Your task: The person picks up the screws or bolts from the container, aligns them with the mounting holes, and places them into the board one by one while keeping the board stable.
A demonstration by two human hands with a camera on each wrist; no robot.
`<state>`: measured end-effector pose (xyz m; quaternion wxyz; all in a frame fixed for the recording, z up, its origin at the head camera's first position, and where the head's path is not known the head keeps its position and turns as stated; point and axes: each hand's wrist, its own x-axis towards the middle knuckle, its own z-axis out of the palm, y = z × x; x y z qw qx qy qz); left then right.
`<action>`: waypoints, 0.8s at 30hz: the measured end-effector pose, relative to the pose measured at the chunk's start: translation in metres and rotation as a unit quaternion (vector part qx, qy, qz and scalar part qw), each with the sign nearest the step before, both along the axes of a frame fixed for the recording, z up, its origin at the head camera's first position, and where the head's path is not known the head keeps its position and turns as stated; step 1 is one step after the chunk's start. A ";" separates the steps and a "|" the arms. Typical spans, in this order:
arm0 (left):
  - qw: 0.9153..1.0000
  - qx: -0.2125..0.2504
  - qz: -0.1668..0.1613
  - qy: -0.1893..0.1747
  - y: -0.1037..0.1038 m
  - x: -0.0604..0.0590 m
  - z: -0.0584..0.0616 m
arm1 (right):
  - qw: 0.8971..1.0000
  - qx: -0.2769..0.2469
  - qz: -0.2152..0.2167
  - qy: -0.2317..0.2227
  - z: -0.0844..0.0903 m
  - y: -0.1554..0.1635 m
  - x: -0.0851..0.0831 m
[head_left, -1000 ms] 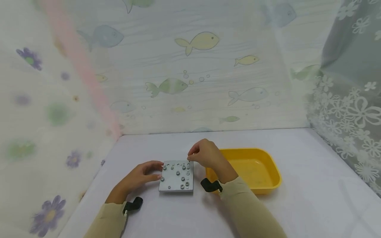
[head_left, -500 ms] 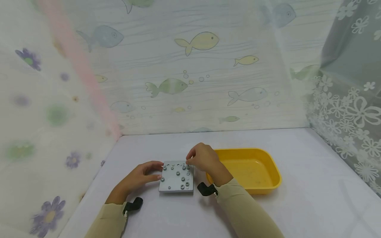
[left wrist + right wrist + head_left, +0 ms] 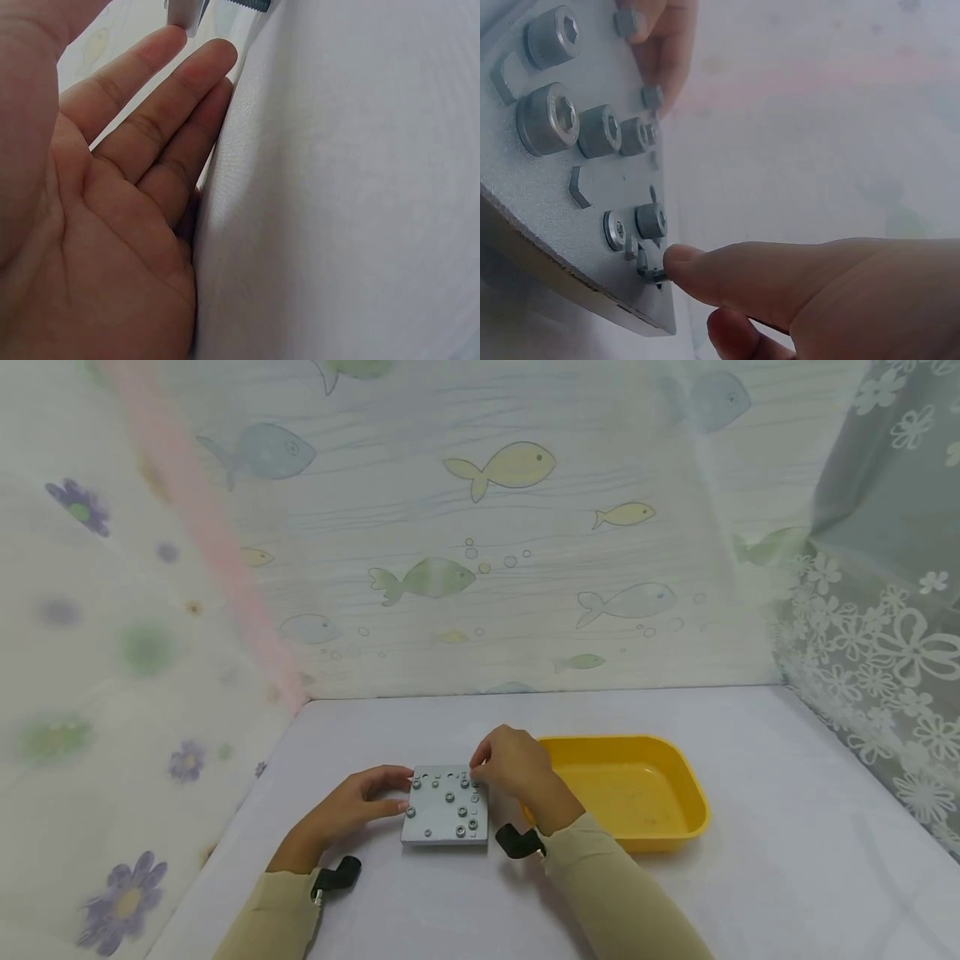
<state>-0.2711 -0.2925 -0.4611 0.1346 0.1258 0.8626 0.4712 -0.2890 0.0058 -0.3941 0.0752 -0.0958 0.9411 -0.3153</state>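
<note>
A grey metal plate (image 3: pixel 438 818) lies on the white table, with several hex-socket bolts (image 3: pixel 547 120) of different sizes standing up from it and hex-shaped and other cut-outs between them. My left hand (image 3: pixel 348 806) rests at its left edge, thumb and forefinger apart with the tips touching the side. In the left wrist view those fingers (image 3: pixel 161 112) look nearly straight. My right hand (image 3: pixel 517 768) is at the far right corner of the plate. Between its thumb and finger it pinches a small screw (image 3: pixel 658 276), mostly hidden, right at a hole in the plate.
A yellow plastic tray (image 3: pixel 693 793) stands on the table (image 3: pixel 420 910) to the right, partly behind my right forearm. Cloth printed with fish (image 3: pixel 517 464) and flowers hangs round the back and sides.
My right hand has come down and slightly toward me, its fingertips moving from the plate's far right corner onto the holes there. The left hand and the plate stay in place.
</note>
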 end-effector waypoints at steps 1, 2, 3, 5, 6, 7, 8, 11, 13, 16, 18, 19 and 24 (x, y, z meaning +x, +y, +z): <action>1.000 0.000 0.000 -0.001 0.000 0.000 0.000 | 1.000 0.003 0.001 0.001 -0.001 0.000 0.000; 1.000 -0.001 -0.002 0.000 0.000 0.001 -0.001 | 1.000 0.005 0.001 0.001 -0.002 -0.001 0.001; 1.000 -0.001 -0.004 0.002 -0.001 0.002 -0.001 | 1.000 0.006 0.001 0.001 -0.002 -0.002 0.001; 1.000 -0.002 -0.006 0.002 -0.001 0.003 -0.001 | 1.000 0.008 0.001 0.002 -0.003 -0.003 0.002; 1.000 -0.002 -0.006 0.002 -0.002 0.003 -0.001 | 1.000 0.009 0.001 0.003 -0.003 -0.003 0.003; 1.000 -0.003 -0.006 0.002 -0.002 0.003 -0.001 | 1.000 0.011 0.001 0.005 -0.002 -0.004 0.003; 1.000 -0.002 -0.005 0.001 -0.003 0.002 -0.001 | 1.000 0.013 0.001 0.006 -0.001 -0.004 0.003; 1.000 -0.001 -0.002 0.001 -0.004 0.001 -0.001 | 1.000 0.019 0.002 0.009 0.001 -0.005 0.004; 1.000 0.000 0.001 -0.001 -0.004 0.000 -0.001 | 1.000 0.022 0.003 0.010 0.002 -0.005 0.005; 1.000 0.002 0.005 -0.004 -0.005 0.000 -0.002 | 1.000 0.026 0.004 0.007 0.003 -0.006 0.005; 1.000 0.002 0.007 -0.006 -0.006 0.000 -0.002 | 1.000 0.029 0.005 0.004 0.002 -0.007 0.004; 1.000 0.003 0.008 -0.007 -0.007 0.000 -0.002 | 1.000 0.029 0.005 0.002 0.002 -0.007 0.004; 1.000 0.003 0.009 -0.006 -0.006 0.002 -0.003 | 1.000 0.028 0.004 -0.002 0.002 -0.008 0.004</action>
